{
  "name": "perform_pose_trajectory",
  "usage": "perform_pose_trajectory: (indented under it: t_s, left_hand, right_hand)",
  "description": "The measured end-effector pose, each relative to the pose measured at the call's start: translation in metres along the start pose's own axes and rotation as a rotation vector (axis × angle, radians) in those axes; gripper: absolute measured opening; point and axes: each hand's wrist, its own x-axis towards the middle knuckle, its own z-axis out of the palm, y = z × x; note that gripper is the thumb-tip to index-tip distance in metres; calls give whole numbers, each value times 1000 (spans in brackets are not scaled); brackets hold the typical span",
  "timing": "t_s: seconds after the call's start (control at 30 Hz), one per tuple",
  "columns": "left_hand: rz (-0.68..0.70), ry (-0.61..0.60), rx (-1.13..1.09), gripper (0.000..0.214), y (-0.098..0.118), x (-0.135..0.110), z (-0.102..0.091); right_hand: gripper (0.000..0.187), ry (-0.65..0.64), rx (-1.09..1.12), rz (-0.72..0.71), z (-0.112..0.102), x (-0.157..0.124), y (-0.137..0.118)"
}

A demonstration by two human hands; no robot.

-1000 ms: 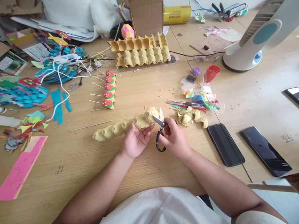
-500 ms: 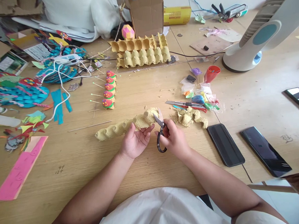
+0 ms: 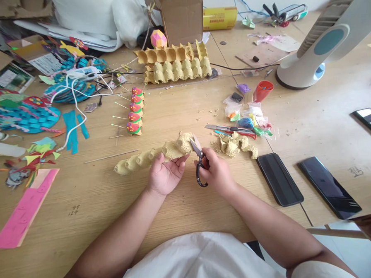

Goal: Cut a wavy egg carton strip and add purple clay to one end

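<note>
My left hand (image 3: 166, 174) is closed on a long strip of yellowish egg carton (image 3: 137, 162), its thumb on the near side and fingers underneath. The strip's row of bumps slants up to the right. In my right hand (image 3: 217, 169) is a pair of scissors (image 3: 199, 164) with black handles, its blades parted at the strip's right end. Cut carton scraps (image 3: 231, 144) lie just beyond my right hand. A thin wooden stick (image 3: 110, 156) rests left of the strip.
A row of small painted carton figures (image 3: 135, 111) with pins stands beyond the strip. More egg cartons (image 3: 181, 69) sit farther back. A utility knife (image 3: 228, 128), clay bags (image 3: 245, 122) and a red cup (image 3: 263, 91) are to the right, with phones (image 3: 279, 179) nearer. A white fan (image 3: 317, 50) stands behind.
The carton strip and my left hand have shifted slightly to the left. The scissors stay at the strip's right end, their blades a little wider apart.
</note>
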Motion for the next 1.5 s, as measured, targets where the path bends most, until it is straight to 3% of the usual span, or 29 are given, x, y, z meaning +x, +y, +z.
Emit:
perform_pose_trajectory:
  t_s: [0.43, 0.57, 0.8, 0.97, 1.17, 1.5]
  left_hand:
    - [23, -13, -36, 42, 2, -1, 3]
    - [29, 1, -33, 46, 1, 0, 0]
    - [38, 82, -93, 56, -1, 6, -2]
    - [37, 50, -71, 49, -2, 4, -1]
    - [26, 30, -63, 50, -2, 2, 0]
    - [-3, 22, -75, 45, -1, 3, -5]
  right_hand:
    - [8, -24, 184, 51, 1, 2, 2]
    - [18, -22, 314, 96, 2, 2, -1]
    - [30, -107, 296, 51, 1, -1, -5]
    - [35, -106, 176, -32, 3, -2, -5]
    - [37, -47, 75, -31, 1, -1, -7]
    - [34, -94, 81, -71, -6, -2, -11]
